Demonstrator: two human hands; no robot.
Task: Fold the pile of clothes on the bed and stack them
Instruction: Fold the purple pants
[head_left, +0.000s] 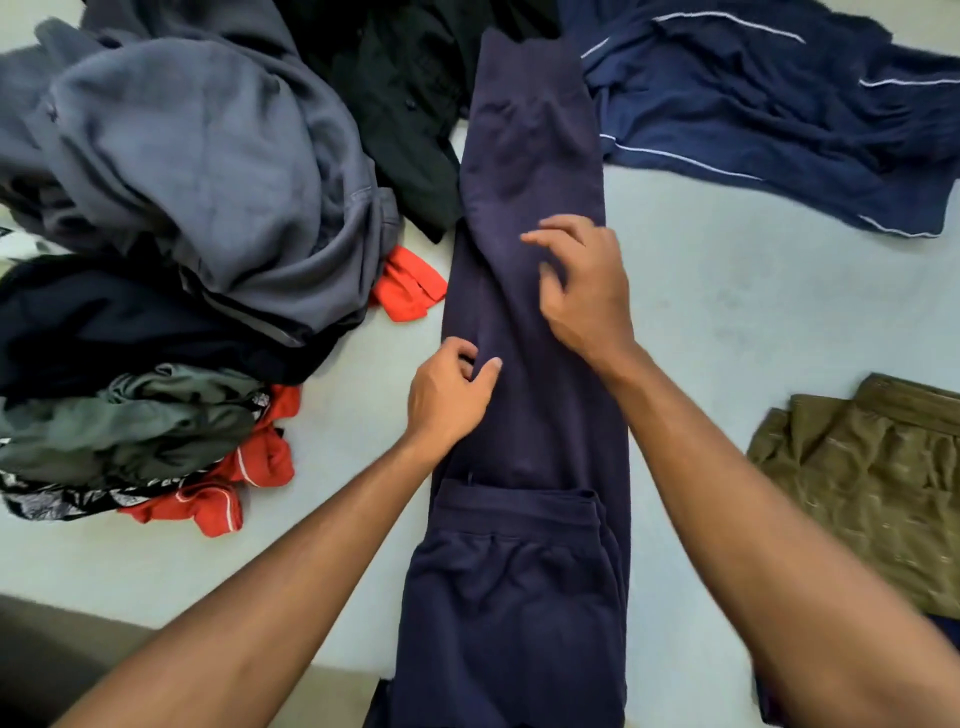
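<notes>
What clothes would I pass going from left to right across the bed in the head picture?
First the grey garment, then the small red garment, the navy trousers, and the olive shorts.

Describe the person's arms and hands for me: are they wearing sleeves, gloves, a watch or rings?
Both arms are bare as far as the picture shows: no sleeve on the left forearm or right forearm. The left hand and right hand are ungloved, neither wrist bears a watch or band, and no ring shows.

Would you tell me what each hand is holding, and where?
The left hand pinches the navy trousers at their left edge, mid-leg; the right hand, fingers spread, holds nothing.
</notes>
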